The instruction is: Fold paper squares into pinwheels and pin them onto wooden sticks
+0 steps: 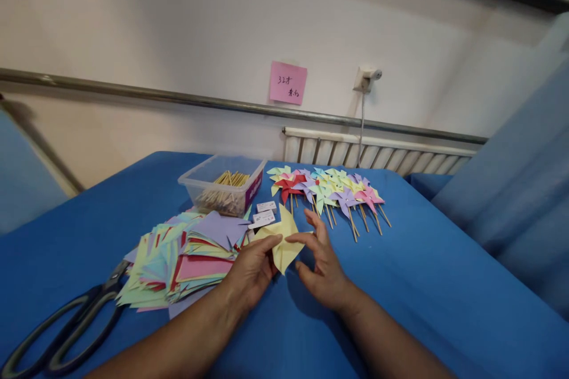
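A pale yellow paper pinwheel (pixel 284 228) is folded into several blades above the blue cloth. My left hand (pixel 255 269) grips it from the left, thumb pressed near its centre and the other fingers behind. With the index finger, my right hand (pixel 323 266) touches the pinwheel's middle from the right; its other fingers are spread apart. No stick shows on this pinwheel, though its back is hidden. Left of my hands lies a loose pile of coloured paper pieces (pixel 202 266). Two small white boxes (pixel 264 218) sit just behind the pinwheel.
Large scissors (pixel 95 308) lie at the left, beside the paper pile. Behind it stands a clear plastic box (pixel 213 174) of thin wooden sticks. Several finished pinwheels (pixel 333 192) on sticks lie at the back right. A radiator (pixel 377 154) runs along the wall.
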{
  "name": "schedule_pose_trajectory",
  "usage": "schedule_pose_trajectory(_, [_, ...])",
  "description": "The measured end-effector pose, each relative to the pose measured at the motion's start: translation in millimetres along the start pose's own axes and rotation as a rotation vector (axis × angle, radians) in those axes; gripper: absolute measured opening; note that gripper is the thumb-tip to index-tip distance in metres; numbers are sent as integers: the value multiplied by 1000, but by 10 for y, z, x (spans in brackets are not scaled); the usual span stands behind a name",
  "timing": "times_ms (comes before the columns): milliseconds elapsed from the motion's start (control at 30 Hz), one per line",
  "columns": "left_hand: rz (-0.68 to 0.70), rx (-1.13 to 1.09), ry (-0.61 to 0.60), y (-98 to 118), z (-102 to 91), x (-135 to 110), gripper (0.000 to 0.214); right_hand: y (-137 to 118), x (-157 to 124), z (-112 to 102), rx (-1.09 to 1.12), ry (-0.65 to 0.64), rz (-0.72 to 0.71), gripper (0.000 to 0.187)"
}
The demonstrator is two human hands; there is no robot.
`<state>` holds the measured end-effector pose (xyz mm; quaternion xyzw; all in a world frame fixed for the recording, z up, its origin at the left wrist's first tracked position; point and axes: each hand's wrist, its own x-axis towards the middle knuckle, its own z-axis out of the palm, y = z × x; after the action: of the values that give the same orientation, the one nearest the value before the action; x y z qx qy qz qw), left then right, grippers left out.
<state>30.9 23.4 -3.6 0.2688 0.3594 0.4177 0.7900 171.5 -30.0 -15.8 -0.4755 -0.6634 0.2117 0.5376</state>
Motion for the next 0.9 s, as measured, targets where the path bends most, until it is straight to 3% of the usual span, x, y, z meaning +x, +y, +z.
schedule_pose_trajectory(133, [2, 10, -17, 3, 11, -37, 23, -54, -1, 0, -98, 27, -47, 37])
schedule_pose_trajectory(300, [-3, 33, -36, -26, 26, -54, 21, -19, 21, 2, -18, 108, 42, 4])
schedule_pose_trajectory(433, [17, 49, -41, -49, 32, -60, 22, 20, 21, 22, 37, 139, 123, 3])
schedule_pose_trajectory(633, [6, 37, -52, -69, -12, -25, 27, 11, 14, 37, 24, 128, 100, 1])
schedule_pose_trajectory(900, [4, 107, -75, -70, 28, -60, 27, 84, 28, 22, 99, 130, 248, 13])
